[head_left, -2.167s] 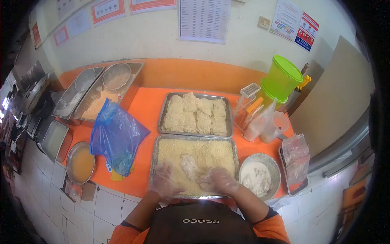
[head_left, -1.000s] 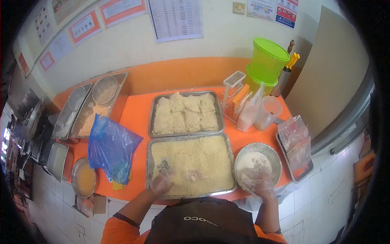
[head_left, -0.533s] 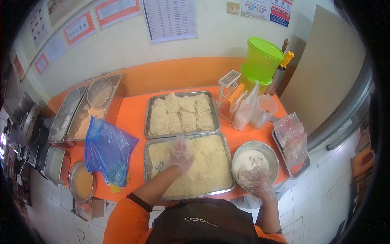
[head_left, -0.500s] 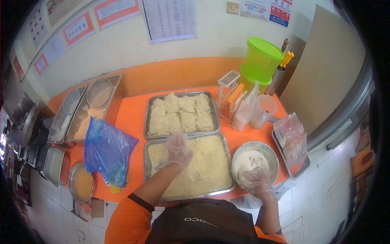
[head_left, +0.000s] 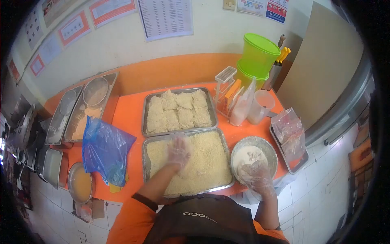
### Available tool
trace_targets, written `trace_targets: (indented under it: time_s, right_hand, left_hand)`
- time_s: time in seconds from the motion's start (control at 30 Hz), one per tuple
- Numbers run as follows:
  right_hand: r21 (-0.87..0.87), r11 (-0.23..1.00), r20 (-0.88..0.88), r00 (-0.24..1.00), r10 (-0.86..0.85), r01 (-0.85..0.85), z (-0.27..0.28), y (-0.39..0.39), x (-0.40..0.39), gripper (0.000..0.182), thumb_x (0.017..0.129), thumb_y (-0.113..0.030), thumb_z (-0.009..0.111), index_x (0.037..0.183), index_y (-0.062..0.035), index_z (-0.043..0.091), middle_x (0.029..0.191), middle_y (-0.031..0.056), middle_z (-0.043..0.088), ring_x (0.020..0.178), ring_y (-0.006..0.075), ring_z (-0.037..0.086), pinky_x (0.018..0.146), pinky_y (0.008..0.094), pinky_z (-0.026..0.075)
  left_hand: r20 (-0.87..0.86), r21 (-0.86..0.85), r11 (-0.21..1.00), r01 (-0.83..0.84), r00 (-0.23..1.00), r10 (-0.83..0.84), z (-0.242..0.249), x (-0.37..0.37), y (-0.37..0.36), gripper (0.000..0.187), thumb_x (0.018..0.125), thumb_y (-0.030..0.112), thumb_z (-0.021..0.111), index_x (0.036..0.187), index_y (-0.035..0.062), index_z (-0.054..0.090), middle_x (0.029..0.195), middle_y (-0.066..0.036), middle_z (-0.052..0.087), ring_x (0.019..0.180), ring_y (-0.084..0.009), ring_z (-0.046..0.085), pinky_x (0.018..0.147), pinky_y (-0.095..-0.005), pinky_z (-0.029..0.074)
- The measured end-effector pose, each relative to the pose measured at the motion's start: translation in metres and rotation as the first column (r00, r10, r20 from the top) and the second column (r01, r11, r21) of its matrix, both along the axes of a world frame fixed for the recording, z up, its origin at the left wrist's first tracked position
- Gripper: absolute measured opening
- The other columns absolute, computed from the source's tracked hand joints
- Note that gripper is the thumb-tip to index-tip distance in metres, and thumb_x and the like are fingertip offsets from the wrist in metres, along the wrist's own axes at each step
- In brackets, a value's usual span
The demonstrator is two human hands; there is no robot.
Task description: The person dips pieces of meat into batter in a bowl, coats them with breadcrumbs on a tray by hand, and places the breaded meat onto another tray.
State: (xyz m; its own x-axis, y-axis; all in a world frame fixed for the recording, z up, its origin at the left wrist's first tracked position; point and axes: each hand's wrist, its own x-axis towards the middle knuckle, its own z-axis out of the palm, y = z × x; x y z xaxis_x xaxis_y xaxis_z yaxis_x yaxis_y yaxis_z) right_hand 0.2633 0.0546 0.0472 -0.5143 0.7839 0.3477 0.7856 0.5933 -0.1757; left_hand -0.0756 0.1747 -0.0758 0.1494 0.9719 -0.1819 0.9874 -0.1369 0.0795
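Observation:
My left hand (head_left: 178, 153), in a clear plastic glove, lies flat with its fingers outstretched on the pale breadcrumbs (head_left: 207, 158). They fill a metal tray (head_left: 232, 179) in front of me. My right hand (head_left: 256, 178), gloved and smeared with white, reaches into the near side of a metal bowl (head_left: 273, 156). White batter (head_left: 248, 152) with a few lumpy bits shows beyond its fingers, which are loosely spread. Behind the crumb tray, a second tray (head_left: 144, 122) holds several crumb-coated pieces (head_left: 178, 112) in rows.
To the left are a blue plastic bag (head_left: 106, 148), a bowl of yellow liquid (head_left: 81, 185) and metal pans with sieves (head_left: 96, 91). At right stand green tubs (head_left: 260, 51), a plastic jug (head_left: 262, 106), a rack (head_left: 223, 87) and a tray with bagged food (head_left: 290, 132).
My left hand has flattened on the crumbs, its fingers now pointing away from me. My right hand stays in the bowl. The whole view has shifted slightly.

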Motion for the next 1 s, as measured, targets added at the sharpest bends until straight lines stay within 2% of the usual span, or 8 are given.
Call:
trace_targets:
  time_s: [0.1, 0.17, 0.3, 0.57, 0.67, 0.77, 0.9, 1.0]
  right_hand:
    - [-0.039, 0.972, -0.160, 0.959, -0.233, 0.230, -0.001, -0.003, -0.011, 0.025, 0.071, -0.017, 0.065, 0.096, -0.0169, 0.066, 0.095, 0.0064, 0.064, 0.086, 0.0304, 0.057, 0.080, 0.0431, 0.043]
    - [0.000, 0.997, -0.031, 0.997, -0.072, 0.072, 0.017, -0.004, -0.005, 0.021, 0.071, -0.016, 0.065, 0.093, -0.0169, 0.066, 0.094, 0.0052, 0.064, 0.086, 0.0300, 0.057, 0.080, 0.0431, 0.042]
    - [-0.213, 0.964, -0.168, 0.965, -0.200, 0.162, 0.028, -0.009, -0.007, 0.018, 0.074, -0.017, 0.063, 0.092, -0.0179, 0.065, 0.096, 0.0045, 0.065, 0.089, 0.0289, 0.056, 0.082, 0.0442, 0.041]
    - [-0.186, 0.970, -0.101, 0.978, -0.180, 0.159, 0.012, -0.005, -0.013, 0.024, 0.075, -0.021, 0.063, 0.098, -0.0158, 0.065, 0.097, 0.0082, 0.064, 0.092, 0.0310, 0.055, 0.087, 0.0445, 0.038]
    - [-0.234, 0.956, -0.158, 0.963, -0.217, 0.177, 0.009, -0.006, -0.013, 0.027, 0.074, -0.023, 0.064, 0.100, -0.0156, 0.065, 0.099, 0.0091, 0.063, 0.093, 0.0323, 0.054, 0.088, 0.0453, 0.038]
    - [-0.301, 0.939, -0.231, 0.943, -0.238, 0.164, 0.012, -0.009, -0.013, 0.026, 0.074, -0.023, 0.064, 0.099, -0.0137, 0.065, 0.099, 0.0096, 0.063, 0.093, 0.0327, 0.054, 0.087, 0.0450, 0.039]
    - [-0.066, 0.998, -0.026, 1.000, -0.013, 0.012, 0.029, -0.013, -0.009, 0.022, 0.074, -0.021, 0.065, 0.093, -0.0103, 0.066, 0.094, 0.0106, 0.063, 0.091, 0.0321, 0.055, 0.084, 0.0437, 0.041]
    - [-0.549, 0.804, -0.292, 0.849, -0.442, 0.229, 0.032, -0.020, -0.014, 0.018, 0.073, -0.019, 0.065, 0.088, -0.0099, 0.065, 0.093, 0.0106, 0.064, 0.089, 0.0316, 0.056, 0.083, 0.0430, 0.042]
  left_hand:
    - [0.152, -0.106, 0.994, -0.031, 0.987, 0.047, 0.019, -0.022, 0.011, 0.076, 0.083, 0.040, 0.048, 0.139, -0.0011, 0.017, 0.145, -0.020, 0.012, 0.134, -0.0325, 0.015, 0.106, -0.0434, 0.017]
    - [0.310, -0.203, 0.977, -0.060, 0.943, 0.122, 0.041, -0.054, 0.002, 0.073, 0.081, 0.040, 0.051, 0.136, -0.0013, 0.026, 0.141, -0.022, 0.026, 0.130, -0.0321, 0.027, 0.104, -0.0357, 0.025]
    - [0.131, -0.517, 0.848, -0.117, 0.968, 0.213, 0.116, -0.033, -0.073, 0.063, 0.076, 0.039, 0.059, 0.126, 0.0035, 0.045, 0.124, -0.022, 0.048, 0.117, -0.0345, 0.045, 0.095, -0.0386, 0.037]
    - [0.643, 0.041, 0.964, 0.264, 0.732, -0.228, 0.023, -0.048, -0.093, 0.052, 0.080, 0.029, 0.058, 0.124, 0.0024, 0.047, 0.127, -0.017, 0.047, 0.116, -0.0343, 0.044, 0.100, -0.0377, 0.032]
    - [0.109, 0.285, 0.825, 0.488, 0.838, -0.534, 0.040, -0.010, -0.073, 0.062, 0.081, 0.034, 0.054, 0.131, 0.0018, 0.038, 0.136, -0.017, 0.039, 0.124, -0.0336, 0.037, 0.103, -0.0473, 0.027]
    - [0.096, 0.307, 0.941, 0.141, 0.979, -0.178, 0.031, 0.043, -0.056, 0.072, 0.082, 0.043, 0.049, 0.137, 0.0016, 0.030, 0.145, -0.017, 0.025, 0.132, -0.0346, 0.027, 0.102, -0.0603, 0.018]
    - [0.273, 0.379, 0.920, 0.098, 0.938, -0.213, 0.026, 0.071, -0.032, 0.079, 0.082, 0.049, 0.046, 0.141, 0.0022, 0.021, 0.149, -0.016, 0.012, 0.138, -0.0318, 0.011, 0.101, -0.0649, 0.003]
    - [0.244, 0.285, 0.935, 0.212, 0.927, -0.284, 0.024, 0.076, -0.036, 0.081, 0.081, 0.048, 0.048, 0.141, 0.0020, 0.019, 0.149, -0.018, 0.010, 0.138, -0.0322, 0.009, 0.102, -0.0631, 0.002]
